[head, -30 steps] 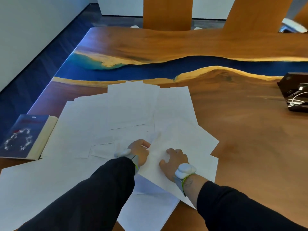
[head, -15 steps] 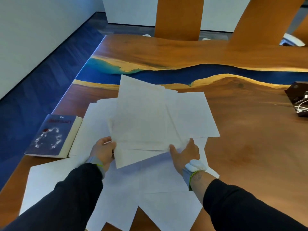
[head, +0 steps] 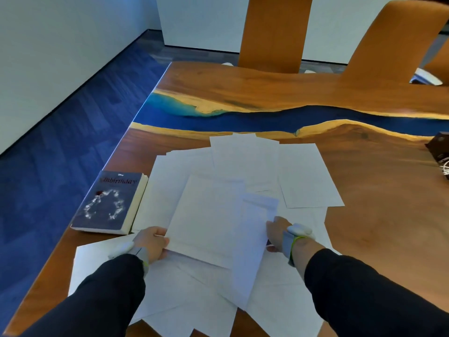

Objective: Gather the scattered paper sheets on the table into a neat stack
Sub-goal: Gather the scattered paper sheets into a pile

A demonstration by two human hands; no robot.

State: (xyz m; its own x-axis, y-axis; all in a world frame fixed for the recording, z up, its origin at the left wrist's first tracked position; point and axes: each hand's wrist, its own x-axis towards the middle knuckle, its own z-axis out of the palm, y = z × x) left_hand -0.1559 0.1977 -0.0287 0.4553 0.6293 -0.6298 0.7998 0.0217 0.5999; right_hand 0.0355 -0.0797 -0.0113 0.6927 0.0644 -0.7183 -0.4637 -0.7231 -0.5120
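So I've got a loose bunch of paper sheets (head: 209, 215) held up between both hands, tilted off the tabletop (head: 379, 239). My left hand (head: 151, 244) has its grip pinched on the near-left edge of the bunch, thumb on top. My right hand (head: 277, 229) is at the right edge, where one sheet (head: 252, 251) is folding downward; the paper hides most of those fingers, so I honestly can't tell how that grip is set. More sheets lie flat and overlapping underneath and farther out toward the blue resin strip (head: 267, 117). A blue paperback (head: 109, 203) sits at the left edge, just beside the papers. Dark box (head: 439, 152) at the far right.
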